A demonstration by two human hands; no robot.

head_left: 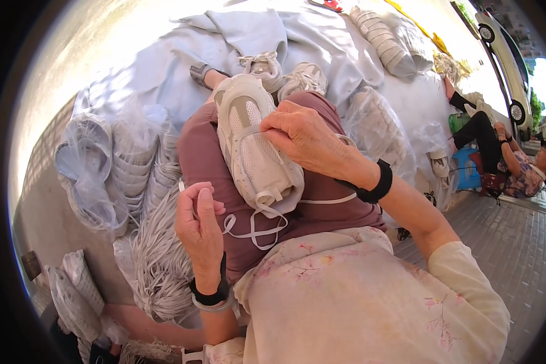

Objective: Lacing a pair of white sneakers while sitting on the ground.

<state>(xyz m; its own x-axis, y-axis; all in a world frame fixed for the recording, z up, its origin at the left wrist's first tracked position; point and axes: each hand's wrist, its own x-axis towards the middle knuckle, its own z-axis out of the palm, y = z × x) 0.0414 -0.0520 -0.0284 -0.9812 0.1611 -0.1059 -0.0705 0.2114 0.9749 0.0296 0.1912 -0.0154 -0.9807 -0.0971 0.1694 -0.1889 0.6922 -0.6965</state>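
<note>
A white and beige sneaker upper (249, 145) with mesh panels lies across my lap. A flat white shoelace (267, 235) hangs in loops from its near end, over my thigh. My right hand (306, 136) is closed in a pinch at the upper's right side, on a strip of lace that crosses the mesh. My left hand (201, 227) is raised beside my left thigh with its fingers curled round the shoelace; a pale lace tip sticks out above them. Black bands circle both wrists.
A thick bundle of pale laces (161, 261) lies left of my leg, next to plastic-wrapped stacks of shoe uppers (133, 164). Two more uppers (264, 68) rest beyond my knees on a grey-white sheet (212, 45). Another person (522, 167) sits at far right, near a car.
</note>
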